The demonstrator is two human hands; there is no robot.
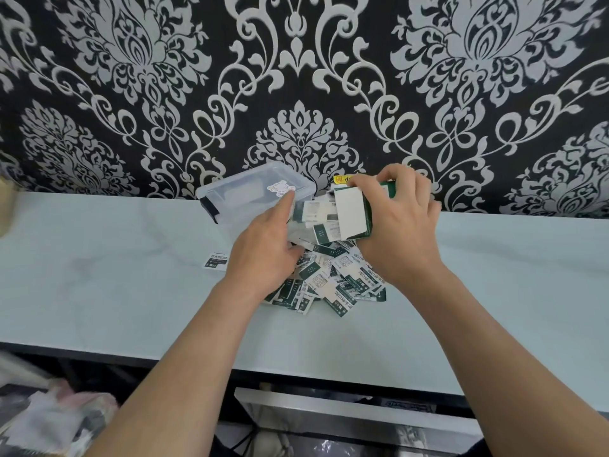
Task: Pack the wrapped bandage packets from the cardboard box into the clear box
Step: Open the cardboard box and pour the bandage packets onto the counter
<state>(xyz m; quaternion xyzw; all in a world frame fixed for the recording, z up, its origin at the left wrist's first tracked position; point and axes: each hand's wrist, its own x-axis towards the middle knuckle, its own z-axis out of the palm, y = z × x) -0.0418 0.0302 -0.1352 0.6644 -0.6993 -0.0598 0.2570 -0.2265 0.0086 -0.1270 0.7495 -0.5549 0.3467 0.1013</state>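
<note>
My right hand [398,225] grips a green and white cardboard box [354,214], tipped with its open end toward the left. Wrapped bandage packets slide out of its mouth [316,212]. Below it, a heap of green and white packets [333,278] lies on the table. My left hand [263,252] rests on the left side of that heap, its index finger stretched toward the clear box [250,189]. The clear box stands at the back against the wall, lid on, with a white sticker and a dark latch. One packet [216,260] lies apart to the left.
The pale table [115,291] runs the width of the view, and its front edge is close to me. Patterned black and white wallpaper rises right behind the clear box. A yellow label [342,179] shows behind the cardboard box. Bags and a shelf sit below the table edge.
</note>
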